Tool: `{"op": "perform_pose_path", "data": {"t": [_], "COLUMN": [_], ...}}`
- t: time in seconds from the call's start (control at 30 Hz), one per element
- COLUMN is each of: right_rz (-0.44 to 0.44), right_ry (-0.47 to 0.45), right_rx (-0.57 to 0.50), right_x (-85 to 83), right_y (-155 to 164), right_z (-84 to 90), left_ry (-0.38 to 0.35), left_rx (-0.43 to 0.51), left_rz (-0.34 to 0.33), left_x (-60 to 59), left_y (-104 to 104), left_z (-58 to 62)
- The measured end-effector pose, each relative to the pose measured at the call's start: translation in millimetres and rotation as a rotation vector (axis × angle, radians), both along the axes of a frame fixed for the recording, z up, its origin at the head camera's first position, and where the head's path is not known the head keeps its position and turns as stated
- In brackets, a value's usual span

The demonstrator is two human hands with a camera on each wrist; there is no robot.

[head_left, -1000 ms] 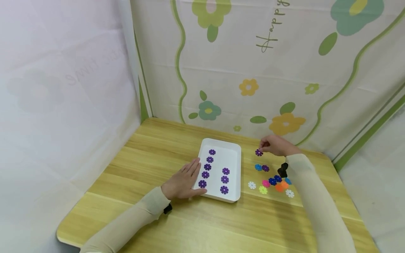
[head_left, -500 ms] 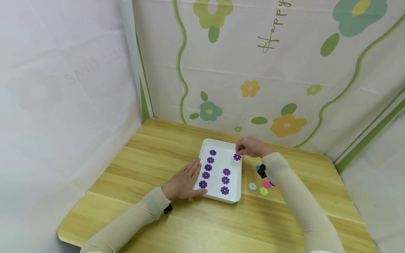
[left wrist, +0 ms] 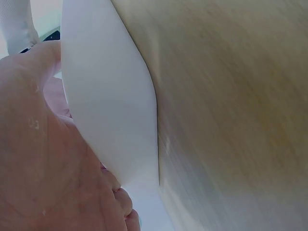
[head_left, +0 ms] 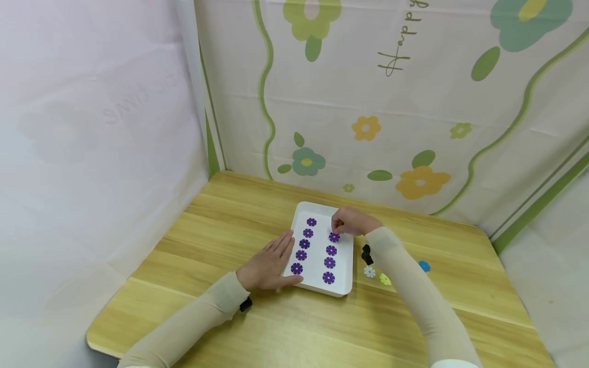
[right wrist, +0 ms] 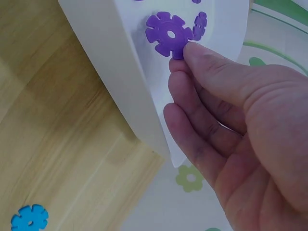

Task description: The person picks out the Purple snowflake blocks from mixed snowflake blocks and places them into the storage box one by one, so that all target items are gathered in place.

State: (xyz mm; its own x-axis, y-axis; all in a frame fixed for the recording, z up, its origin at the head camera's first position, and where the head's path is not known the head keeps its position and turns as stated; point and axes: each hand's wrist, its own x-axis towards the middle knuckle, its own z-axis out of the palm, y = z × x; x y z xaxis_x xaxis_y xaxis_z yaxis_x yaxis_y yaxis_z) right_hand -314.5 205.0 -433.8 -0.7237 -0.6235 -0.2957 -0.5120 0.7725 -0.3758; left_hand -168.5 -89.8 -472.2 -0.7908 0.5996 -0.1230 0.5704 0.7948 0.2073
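A white tray (head_left: 344, 225) lies on the wooden table (head_left: 230, 225) and holds several purple flower-shaped pieces in two columns (head_left: 301, 254). My right hand (head_left: 337, 231) reaches over the tray's far right part and pinches a purple flower piece (head_left: 334, 237) at the top of the right column. In the right wrist view the thumb and a fingertip (right wrist: 190, 50) hold the edge of that piece (right wrist: 166, 33) just above the tray floor. My left hand (head_left: 271, 263) lies flat with straight fingers against the tray's left side; its palm (left wrist: 38, 159) presses the tray wall (left wrist: 110, 106).
Loose pieces lie on the table right of the tray: a white one (head_left: 369, 272), a yellow-green one (head_left: 384, 279) and a blue one (head_left: 424, 266), the blue also in the right wrist view (right wrist: 30, 217). Flowered curtains close off the back and sides.
My right hand carried a purple piece from the loose pile on the right to the tray, down to the top of the right column. The left hand stayed put.
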Motion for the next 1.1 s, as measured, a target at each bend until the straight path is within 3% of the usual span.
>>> {"op": "perform_pose_path", "data": {"t": [0.63,0.87,1.1], "right_rz": [-0.052,-0.006,0.008], "right_ry": [0.023,0.103,0.182], "right_rx": [0.056,-0.002,-0.05], "right_x": [3.3,1.7,7.6], "right_y": [-5,12,50], "right_z": [-5.2,10.9,26.0], "left_ry": [0.014,0.01,0.005], "left_rx": [-0.006,-0.009,0.007], "left_rz": [-0.007,-0.016,-0.015], "left_x": [-0.8,-0.4,-0.4], "left_y": [-1,-1,-1], "left_z": [-2.7,-2.1,-1.7]}}
